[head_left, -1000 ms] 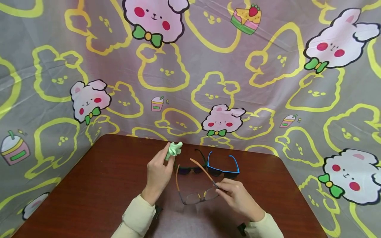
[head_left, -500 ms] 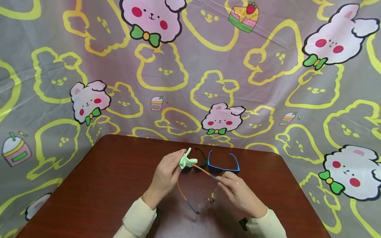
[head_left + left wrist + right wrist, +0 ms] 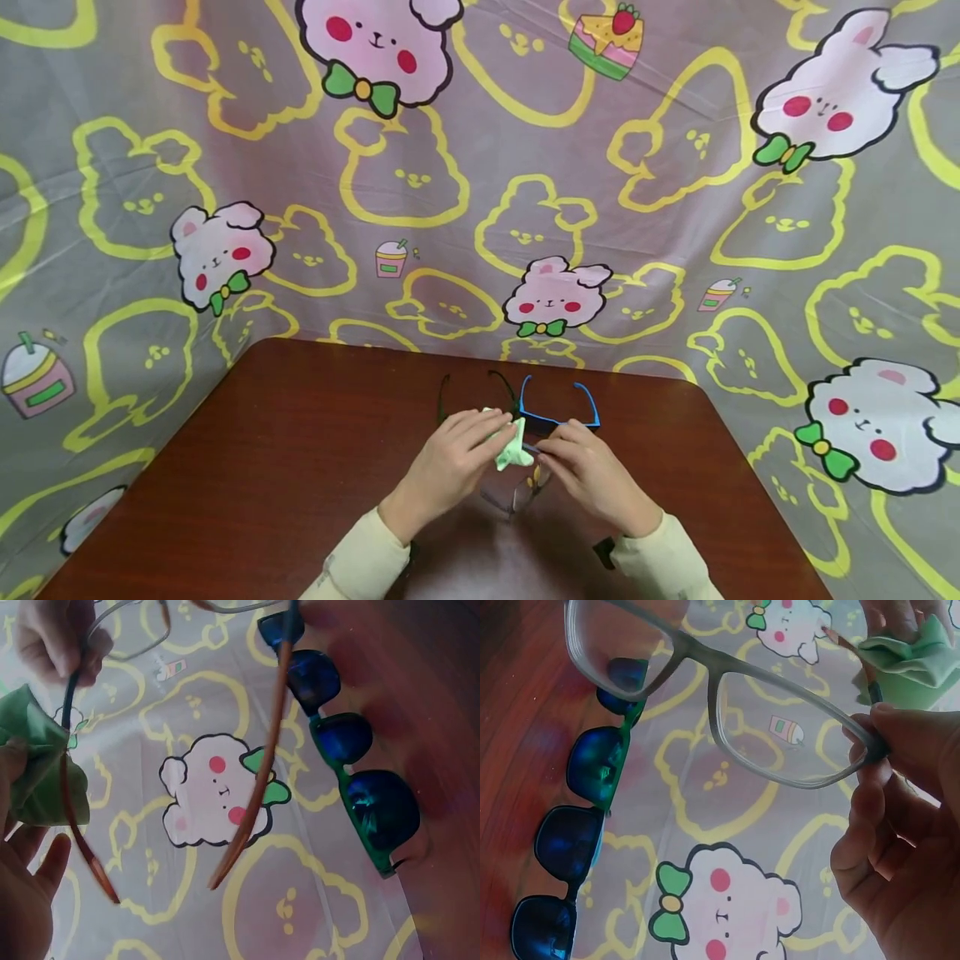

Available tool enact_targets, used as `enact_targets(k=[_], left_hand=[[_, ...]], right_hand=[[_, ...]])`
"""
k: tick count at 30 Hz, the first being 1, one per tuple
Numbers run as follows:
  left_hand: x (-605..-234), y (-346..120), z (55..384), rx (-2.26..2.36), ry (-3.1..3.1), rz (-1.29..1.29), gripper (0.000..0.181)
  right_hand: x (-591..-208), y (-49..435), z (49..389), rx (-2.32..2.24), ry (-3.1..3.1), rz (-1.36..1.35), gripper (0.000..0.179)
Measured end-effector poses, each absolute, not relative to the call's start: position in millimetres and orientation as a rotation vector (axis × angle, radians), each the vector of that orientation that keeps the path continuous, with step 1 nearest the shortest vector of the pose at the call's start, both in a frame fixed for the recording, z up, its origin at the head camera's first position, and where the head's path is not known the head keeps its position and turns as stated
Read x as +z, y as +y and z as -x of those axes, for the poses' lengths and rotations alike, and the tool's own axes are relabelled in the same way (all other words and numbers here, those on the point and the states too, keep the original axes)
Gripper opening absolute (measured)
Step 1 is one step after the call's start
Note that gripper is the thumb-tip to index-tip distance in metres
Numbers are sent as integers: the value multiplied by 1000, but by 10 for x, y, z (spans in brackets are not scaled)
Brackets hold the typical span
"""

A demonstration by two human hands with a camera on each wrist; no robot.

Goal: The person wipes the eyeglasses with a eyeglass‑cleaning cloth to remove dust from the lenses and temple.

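Eyeglasses (image 3: 700,654) likely light, lenses (image 3: 769,731) scratchable (best held by the hinge (image 3: 877,746)); right hand (image 3: 600,479) pinches there, left hand (image 3: 442,467) grips green cloth (image 3: 513,454).

The glasses (image 3: 703,655) look like matt plastic around smooth clear lenses (image 3: 769,727), the cloth (image 3: 915,664) soft and matt, the sunglasses (image 3: 343,739) glossy and mirrored, the worktop (image 3: 202,458) polished wood, the curtain (image 3: 438,250) smooth, faintly shiny fabric.

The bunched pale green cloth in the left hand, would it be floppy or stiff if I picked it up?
Probably floppy: the pale green cloth bunches into folds in the left hand. It is likely light too, since its edges look thin.
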State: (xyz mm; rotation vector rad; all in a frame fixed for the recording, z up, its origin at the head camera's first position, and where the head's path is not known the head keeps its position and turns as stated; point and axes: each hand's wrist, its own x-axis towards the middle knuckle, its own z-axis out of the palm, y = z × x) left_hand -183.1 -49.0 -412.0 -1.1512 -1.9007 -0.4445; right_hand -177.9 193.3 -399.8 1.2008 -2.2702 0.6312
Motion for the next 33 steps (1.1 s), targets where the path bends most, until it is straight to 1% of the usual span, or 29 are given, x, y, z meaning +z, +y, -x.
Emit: enact_targets(k=[1, 3, 8, 19, 26, 30, 33], left_hand=[[-4127, -476, 1827, -429, -1908, 1154, 57], [-4149, -452, 1823, -403, -1916, 1156, 59], [-4200, -404, 1815, -370, -1932, 1162, 57], [-4245, -345, 1826, -332, -1945, 1175, 39], [-4292, -311, 1829, -396, -1963, 1163, 26], [-4304, -297, 1834, -385, -1947, 1153, 22], [-4309, -291, 1842, -383, -1934, 1159, 13]], right_hand=[[-3997, 1929, 1785, 625, -2272, -1200, 14], [-3999, 1921, 1797, 618, -2273, -1203, 12], [-4019, 1899, 1812, 623, -2291, -1194, 8], [-4041, 1854, 1824, 656, -2286, -1184, 9], [-4063, 1821, 1824, 721, -2206, -1244, 17], [-4067, 1804, 1831, 724, -2186, -1273, 18], [-4074, 1800, 1836, 708, -2192, -1286, 18]])
